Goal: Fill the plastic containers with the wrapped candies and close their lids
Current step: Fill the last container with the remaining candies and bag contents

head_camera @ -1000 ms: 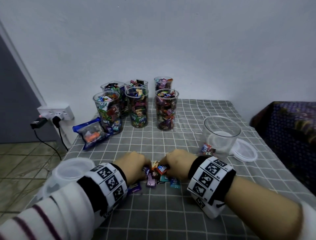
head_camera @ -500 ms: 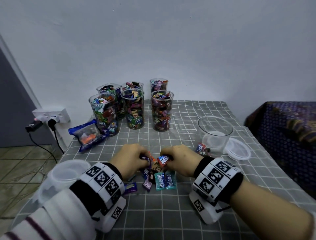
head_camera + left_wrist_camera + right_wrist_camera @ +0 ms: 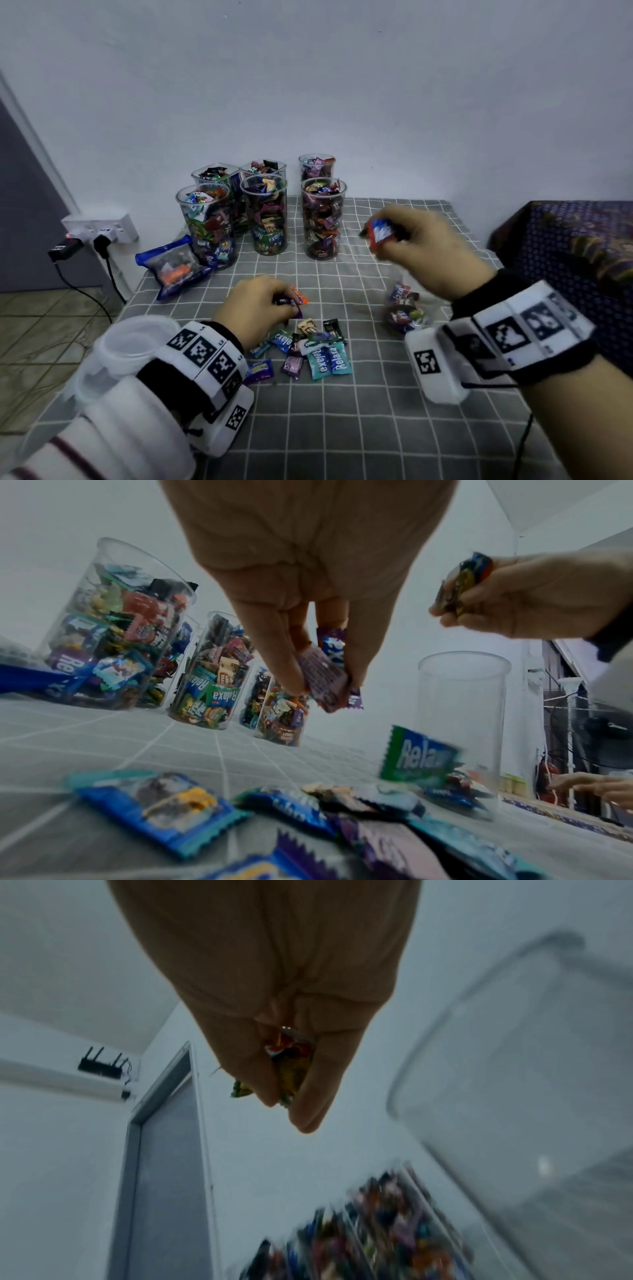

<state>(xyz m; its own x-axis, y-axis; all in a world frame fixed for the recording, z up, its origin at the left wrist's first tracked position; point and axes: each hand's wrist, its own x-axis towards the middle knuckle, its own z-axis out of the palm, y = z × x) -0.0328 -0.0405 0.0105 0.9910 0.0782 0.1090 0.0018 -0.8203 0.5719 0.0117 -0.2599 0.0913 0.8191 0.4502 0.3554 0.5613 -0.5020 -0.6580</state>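
Wrapped candies (image 3: 310,346) lie in a loose pile on the grey checked cloth. My left hand (image 3: 291,303) hovers at the pile's far edge and pinches purple and orange candies (image 3: 327,674). My right hand (image 3: 380,236) is raised to the right and grips a small bunch of candies (image 3: 381,230), also seen in the right wrist view as candies (image 3: 291,1069). Below and just right of it stands the clear open container (image 3: 459,685), with a few candies at its bottom (image 3: 404,310). In the head view my right hand and wrist hide most of that container.
Several filled, lidless containers (image 3: 263,212) stand at the back by the wall, with a blue bag (image 3: 174,267) beside them. Empty plastic containers (image 3: 133,342) sit at the table's left edge. A power strip (image 3: 99,229) hangs left; a dark patterned cloth (image 3: 565,246) lies right.
My right hand has risen from the pile and swung up and right over the clear container, carrying candies. My left hand stays at the pile, still pinching candies.
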